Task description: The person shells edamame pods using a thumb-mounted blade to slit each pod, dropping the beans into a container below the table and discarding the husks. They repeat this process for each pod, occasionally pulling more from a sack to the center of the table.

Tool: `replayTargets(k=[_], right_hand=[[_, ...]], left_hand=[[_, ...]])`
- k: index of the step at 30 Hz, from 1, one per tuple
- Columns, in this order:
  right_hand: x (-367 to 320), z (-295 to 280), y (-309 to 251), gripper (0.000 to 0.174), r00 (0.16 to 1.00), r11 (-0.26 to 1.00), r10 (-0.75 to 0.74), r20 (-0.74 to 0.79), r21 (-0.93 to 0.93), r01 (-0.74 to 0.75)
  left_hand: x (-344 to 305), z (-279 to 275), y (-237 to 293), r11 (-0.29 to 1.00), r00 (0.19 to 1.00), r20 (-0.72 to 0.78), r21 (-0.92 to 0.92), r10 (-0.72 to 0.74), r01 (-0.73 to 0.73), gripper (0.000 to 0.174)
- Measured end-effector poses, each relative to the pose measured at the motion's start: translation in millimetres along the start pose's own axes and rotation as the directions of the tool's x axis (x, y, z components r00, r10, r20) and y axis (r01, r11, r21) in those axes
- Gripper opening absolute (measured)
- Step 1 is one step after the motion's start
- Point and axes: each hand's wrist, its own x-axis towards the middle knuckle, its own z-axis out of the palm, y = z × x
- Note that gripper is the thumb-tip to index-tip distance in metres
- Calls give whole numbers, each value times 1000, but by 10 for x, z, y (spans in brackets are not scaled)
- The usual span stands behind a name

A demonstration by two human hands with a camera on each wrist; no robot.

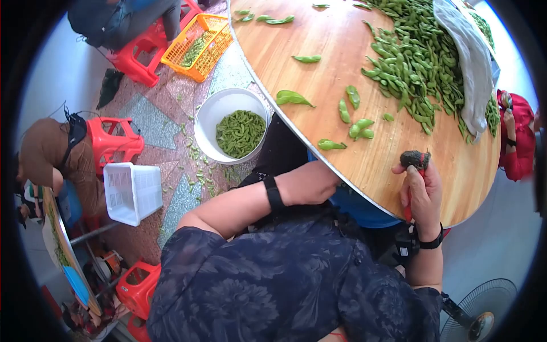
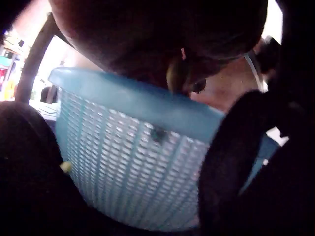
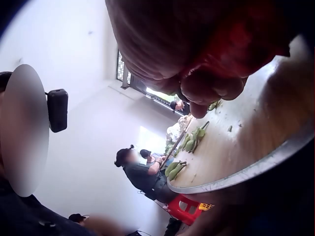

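My left hand (image 1: 312,182) reaches under the table's edge, its fingers hidden in the head view. In the left wrist view that hand (image 2: 162,34) is a dark shape over the rim of a blue plastic basket (image 2: 133,142). A dim green pod (image 2: 177,76) shows beneath it; I cannot tell whether the fingers hold it. Above the table's near edge my right hand (image 1: 423,191) grips a red-handled tool (image 1: 408,214) with a dark, dirt-covered end (image 1: 415,159). In the right wrist view red shows within the curled hand (image 3: 197,59). Loose edamame pods (image 1: 361,130) lie left of that hand.
A large heap of pods (image 1: 421,74) covers the round wooden table's (image 1: 319,34) far right, beside a pale cloth (image 1: 470,62). On the floor stand a white bucket (image 1: 205,128) of pods, a yellow crate (image 1: 213,51), a white basket (image 1: 132,196) and red stools (image 1: 117,142). People sit nearby.
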Motion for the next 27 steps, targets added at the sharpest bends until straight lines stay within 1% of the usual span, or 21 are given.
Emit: replayTargets(k=[1,2,3,4,5,7,8,9,10,11,12,13,14,15,17,18,20,23,24,25,27], right_hand=[[-10,-11,26,18,1000,1000,4,12,-6,-4],[-11,-17,47,18,1000,1000,-3,8,-17,3],[-10,-20,61,18,1000,1000,-10,1,-29,10],[-16,-16,70,18,1000,999,-6,8,-35,6],[-16,-8,75,18,1000,999,-9,1,-33,9],[-19,-4,81,18,1000,999,-9,0,-44,9],[-18,-2,83,18,1000,999,4,-16,-43,-5],[-16,3,85,18,999,999,19,-28,-44,-21],[-11,6,89,18,1000,998,24,-6,-56,-24],[-10,8,97,19,999,998,32,-37,-49,-34],[-4,17,106,19,997,998,40,-67,-41,-43],[-2,29,111,19,998,998,41,-43,-51,-43],[0,38,115,19,997,997,37,-70,-67,-42],[7,43,117,19,994,996,32,-101,-84,-41],[27,79,101,19,996,993,26,-83,-109,-35],[27,105,80,19,996,993,20,-88,-117,-31],[4,136,44,19,994,990,16,-105,-137,-31],[-2,175,36,18,991,988,23,-129,-150,-42],[-8,177,47,18,992,988,15,-129,-149,-34],[-6,184,55,18,992,989,6,-129,-146,-25],[-21,195,56,18,988,989,12,-151,-145,-34]], left_hand=[[-74,20,-26,1000,1000,-11,-6,-7,7,44],[-135,65,-68,952,982,-151,-298,-116,67,37],[-181,61,-75,819,935,-249,-569,-253,69,31],[-240,-10,-48,540,866,-156,-829,-475,146,28],[-289,-88,-161,365,792,-123,-921,-598,132,20],[-412,-213,-505,335,707,-237,-942,-667,1,24],[-455,-246,-602,630,630,-407,-757,-661,173,26],[-491,-286,-663,804,572,-568,-470,-592,364,28],[-520,-332,-743,945,645,-722,-39,-251,325,37],[-566,-365,-782,922,743,-642,143,-191,360,53],[-581,-369,-788,901,816,-562,271,-137,338,59],[-566,-355,-791,870,880,-466,392,-93,300,65],[-547,-290,-846,871,919,-378,408,-112,273,72],[-491,-238,-872,888,920,-380,388,-92,249,70],[-399,-185,-967,877,942,-304,404,-140,260,72],[-353,-200,-969,881,941,-310,395,-138,260,72],[-261,-215,-956,846,948,-231,439,-218,301,76],[-200,-145,-983,828,965,-188,500,-184,255,80],[-178,-155,-965,815,968,-140,523,-206,249,82],[-133,-128,-984,820,971,-135,520,-197,239,82],[-20,-23,-1001,756,971,-124,611,-204,237,86]])
